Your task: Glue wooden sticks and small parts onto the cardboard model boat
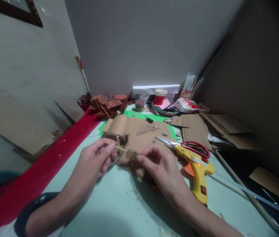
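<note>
A thin wooden stick (pixel 121 148) is pinched between the thumb and fingers of my left hand (pixel 99 157). At the stick's right end sits a small cardboard piece (pixel 131 154) with dark slots or lines along its edge. The thumb and forefinger of my right hand (pixel 157 164) close on that piece's right side. Behind my left hand stands a curved cardboard form (pixel 118 126), its open end toward me. Beneath both hands lies a flat cardboard sheet (pixel 141 141). My fingers hide part of the stick's left end.
A yellow glue gun (pixel 198 171) and red-handled scissors (pixel 196 148) lie right of my right hand. Farther back are a clear set square (pixel 147 129), a red paper cup (pixel 160 97), brown painted cardboard pieces (pixel 111 105) and cardboard scraps (pixel 195 128). A dark tablet-like panel (pixel 247 177) lies at right.
</note>
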The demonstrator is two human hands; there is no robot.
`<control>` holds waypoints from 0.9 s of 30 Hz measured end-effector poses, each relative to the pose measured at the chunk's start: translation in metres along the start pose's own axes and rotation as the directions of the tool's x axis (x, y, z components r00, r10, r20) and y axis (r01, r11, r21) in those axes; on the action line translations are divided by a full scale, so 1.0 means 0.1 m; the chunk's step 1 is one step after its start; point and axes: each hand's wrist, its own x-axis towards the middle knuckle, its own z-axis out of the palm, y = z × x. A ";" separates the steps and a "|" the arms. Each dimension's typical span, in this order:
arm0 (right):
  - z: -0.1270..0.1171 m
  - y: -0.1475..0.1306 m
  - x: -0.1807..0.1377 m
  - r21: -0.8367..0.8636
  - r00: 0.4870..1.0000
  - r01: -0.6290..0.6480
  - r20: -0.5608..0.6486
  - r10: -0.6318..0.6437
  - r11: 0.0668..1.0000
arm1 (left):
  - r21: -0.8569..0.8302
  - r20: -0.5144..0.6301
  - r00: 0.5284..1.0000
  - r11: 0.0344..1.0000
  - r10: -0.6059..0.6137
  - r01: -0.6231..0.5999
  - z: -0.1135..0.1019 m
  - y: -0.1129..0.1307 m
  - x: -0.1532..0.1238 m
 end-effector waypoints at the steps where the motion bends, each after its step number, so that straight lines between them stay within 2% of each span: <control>1: 0.00 -0.01 0.00 -0.006 1.000 -0.001 0.000 0.001 1.000 | 0.004 -0.003 1.000 1.000 0.004 -0.004 0.00 0.01 0.00; 8: -0.01 0.04 0.01 0.046 0.999 0.011 0.041 -0.013 0.999 | -0.027 -0.011 1.000 1.000 -0.011 0.010 0.00 0.02 0.01; 19: 0.00 0.11 0.00 -0.069 0.992 0.084 0.099 -0.077 0.994 | -0.056 -0.015 1.000 0.998 -0.015 0.014 0.03 0.05 0.00; 27: 0.00 0.06 0.04 -0.140 0.967 0.202 0.187 -0.174 0.969 | -0.041 0.014 1.000 0.999 -0.023 0.023 0.01 0.02 0.01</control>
